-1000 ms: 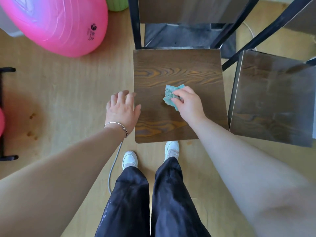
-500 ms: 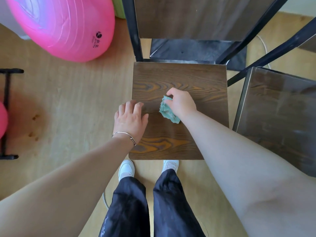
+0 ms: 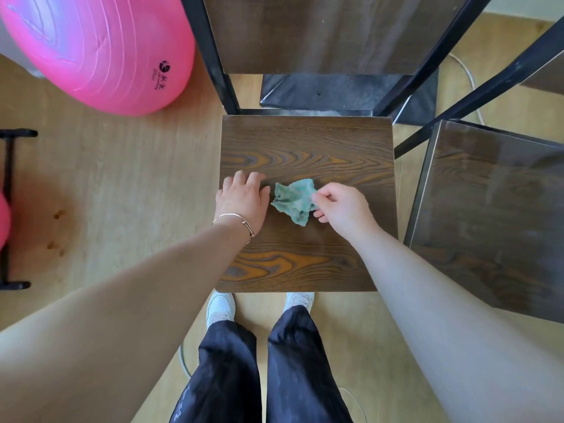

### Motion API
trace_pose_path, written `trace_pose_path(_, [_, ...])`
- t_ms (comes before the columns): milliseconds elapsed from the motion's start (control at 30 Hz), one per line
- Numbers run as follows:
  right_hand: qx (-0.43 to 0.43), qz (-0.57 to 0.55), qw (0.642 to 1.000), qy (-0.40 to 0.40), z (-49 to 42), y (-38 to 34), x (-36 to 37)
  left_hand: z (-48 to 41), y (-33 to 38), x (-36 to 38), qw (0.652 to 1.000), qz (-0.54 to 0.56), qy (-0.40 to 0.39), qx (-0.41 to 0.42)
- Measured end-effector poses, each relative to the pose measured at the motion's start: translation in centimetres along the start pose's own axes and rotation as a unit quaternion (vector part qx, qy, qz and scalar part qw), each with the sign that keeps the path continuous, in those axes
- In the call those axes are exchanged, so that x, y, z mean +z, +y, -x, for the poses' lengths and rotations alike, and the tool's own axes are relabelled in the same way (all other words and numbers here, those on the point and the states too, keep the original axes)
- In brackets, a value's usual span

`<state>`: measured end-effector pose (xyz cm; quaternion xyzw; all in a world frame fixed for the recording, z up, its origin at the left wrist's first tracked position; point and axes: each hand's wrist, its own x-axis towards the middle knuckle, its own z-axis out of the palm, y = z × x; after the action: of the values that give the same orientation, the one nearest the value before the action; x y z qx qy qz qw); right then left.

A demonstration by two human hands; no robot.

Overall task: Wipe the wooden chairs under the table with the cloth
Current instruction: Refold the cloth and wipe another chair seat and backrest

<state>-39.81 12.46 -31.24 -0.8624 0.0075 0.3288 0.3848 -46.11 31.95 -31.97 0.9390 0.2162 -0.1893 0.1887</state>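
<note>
The person's legs in dark trousers stand on the pale wooden floor. The toes of the white shoes reach the near edge of the chair seat. A thin pale cable curves on the floor beside the left leg.

Both bare forearms reach forward over the near half of this dark, strongly grained seat. The left hand, with a thin bracelet at the wrist, rests palm down close to the seat's left edge. Its fingers lie close together and bend a little at the knuckles, holding nothing.

The cloth, a small crumpled teal rag, lies about mid-seat between the two hands, its left side just beside the left thumb. The right hand pinches the cloth's right edge between thumb and forefinger. Its other fingers are curled in under the palm.

The far half of the seat is bare up to its far edge. There the black metal frame rises to the dark wooden backrest. Below the backrest a dark flat slab lies on the floor.

To the right, just beside the first seat's right edge but apart from it, stands a second chair of the same dark wood, its seat tilted in the view.

On the floor at far left sits a big pink exercise ball with a small dark logo. A black bar stand shows at the left border.
</note>
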Motion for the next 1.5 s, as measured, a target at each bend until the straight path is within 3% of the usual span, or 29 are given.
trace_pose_path(233, [0.041, 0.022, 0.999, 0.027, 0.0, 3.6, -2.0, -3.0, 2.9, 1.0, 0.995, 0.046, -0.082, -0.042])
trace_pose_path(433, [0.078, 0.024, 0.996, 0.041, -1.3, 4.8, -3.4, -4.2, 4.1, 0.7, 0.992, -0.003, -0.116, -0.041])
trace_pose_path(633, [0.045, 0.027, 0.996, 0.074, -1.8, 2.1, -5.1, -4.3, 3.9, -1.6, 0.986, 0.151, -0.049, -0.049])
trace_pose_path(800, [-0.011, -0.083, 0.988, 0.128, -1.0, -0.9, -7.2, -4.3, 4.3, -4.0, 0.971, 0.232, 0.048, 0.018])
trace_pose_path(933, [-0.052, -0.021, 0.987, 0.148, 0.6, 0.9, -6.9, -3.1, 3.1, -3.3, 0.978, 0.162, 0.07, 0.114])
trace_pose_path(1067, [0.012, 0.129, 0.987, 0.093, 1.5, 5.8, -4.3, -1.1, 0.5, -0.6, 0.995, 0.068, -0.014, 0.077])
trace_pose_path(1200, [0.078, 0.101, 0.978, 0.163, 1.4, 7.2, -3.0, 0.4, -1.1, 0.6, 0.999, 0.026, -0.008, 0.016])
trace_pose_path(1367, [0.172, -0.056, 0.957, 0.225, -1.3, 5.6, -2.2, 1.1, -1.4, 0.2, 1.0, -0.002, 0.015, 0.004])
trace_pose_path(1500, [0.143, 0.089, 0.974, 0.151, -2.1, 3.5, -1.9, 0.9, -1.3, -0.4, 1.0, -0.009, 0.028, 0.006])
